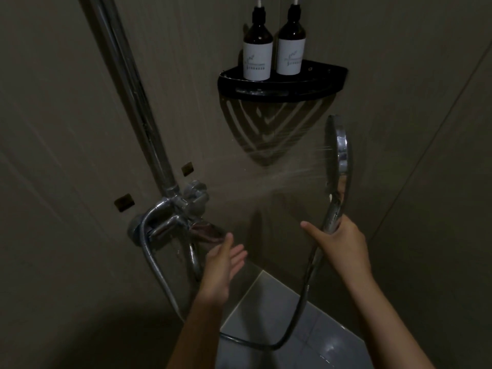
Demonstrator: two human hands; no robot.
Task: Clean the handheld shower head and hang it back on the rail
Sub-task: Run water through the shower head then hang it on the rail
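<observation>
The chrome handheld shower head (340,153) stands upright at the right, seen edge-on, and sprays water leftward toward the wall. My right hand (339,245) is closed around its handle, index finger pointing left. Its metal hose (298,312) loops down from the handle and back to the mixer tap (173,217). My left hand (223,265) is open, fingers apart, just right of the tap lever and holding nothing. The chrome rail (127,86) rises from the tap toward the upper left.
A black corner shelf (282,85) on the wall carries two dark pump bottles (257,49) with white labels. Two small square wall fittings (124,201) sit left of the tap. Grey floor tiles (287,315) show below between my arms.
</observation>
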